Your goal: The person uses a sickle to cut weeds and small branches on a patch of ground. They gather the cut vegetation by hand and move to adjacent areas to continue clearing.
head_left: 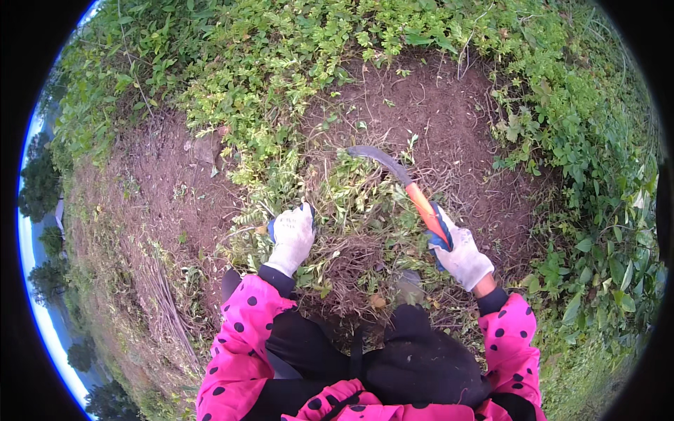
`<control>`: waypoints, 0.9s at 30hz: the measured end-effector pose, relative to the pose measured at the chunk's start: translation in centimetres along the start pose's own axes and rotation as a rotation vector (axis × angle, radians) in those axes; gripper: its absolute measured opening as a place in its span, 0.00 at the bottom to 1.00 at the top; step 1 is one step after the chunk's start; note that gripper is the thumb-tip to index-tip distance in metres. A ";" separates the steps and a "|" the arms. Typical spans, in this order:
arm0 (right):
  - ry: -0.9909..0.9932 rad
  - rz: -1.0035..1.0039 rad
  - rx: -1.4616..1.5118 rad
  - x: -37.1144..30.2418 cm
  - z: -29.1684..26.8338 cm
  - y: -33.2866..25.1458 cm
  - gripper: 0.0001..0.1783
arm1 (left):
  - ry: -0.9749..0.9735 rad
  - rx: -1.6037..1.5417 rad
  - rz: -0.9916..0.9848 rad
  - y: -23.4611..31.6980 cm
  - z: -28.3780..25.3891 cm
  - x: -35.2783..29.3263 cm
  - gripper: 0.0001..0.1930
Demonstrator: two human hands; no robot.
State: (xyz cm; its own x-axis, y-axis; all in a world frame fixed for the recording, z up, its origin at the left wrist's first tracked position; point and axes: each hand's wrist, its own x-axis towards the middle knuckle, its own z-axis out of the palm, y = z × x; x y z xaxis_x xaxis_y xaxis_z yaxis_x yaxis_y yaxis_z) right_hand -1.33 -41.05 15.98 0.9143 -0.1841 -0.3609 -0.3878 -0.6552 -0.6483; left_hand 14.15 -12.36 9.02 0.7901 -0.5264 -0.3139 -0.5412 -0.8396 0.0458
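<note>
My right hand, in a white glove with a blue palm, is wrapped round the orange handle of a sickle. The sickle's dark curved blade points up and to the left, over cut weeds and bare soil. To its left, my left hand, gloved the same way, is closed at the edge of a clump of leafy weeds. Its fingers are mostly turned from view, and what lies within them is hidden. Between the hands is a heap of pulled stems and roots.
Brown soil lies ahead, with more bare ground to the left. Dense green plants grow along the far side and right. Dry stalks lie at the left. My knees, in dark trousers, are close behind the heap.
</note>
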 end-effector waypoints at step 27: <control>0.377 -0.060 0.025 2.5 0.8 5.4 0.36 | 0.220 0.072 0.294 9.6 -1.6 16.8 0.07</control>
State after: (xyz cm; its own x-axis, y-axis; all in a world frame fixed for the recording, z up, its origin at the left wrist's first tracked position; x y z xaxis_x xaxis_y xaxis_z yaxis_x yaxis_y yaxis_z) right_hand -1.24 -44.46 11.08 0.9126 -0.4054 -0.0530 -0.3307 -0.6556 -0.6788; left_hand 22.68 -29.52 5.68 0.6367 -0.7664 -0.0855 -0.7669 -0.6409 0.0343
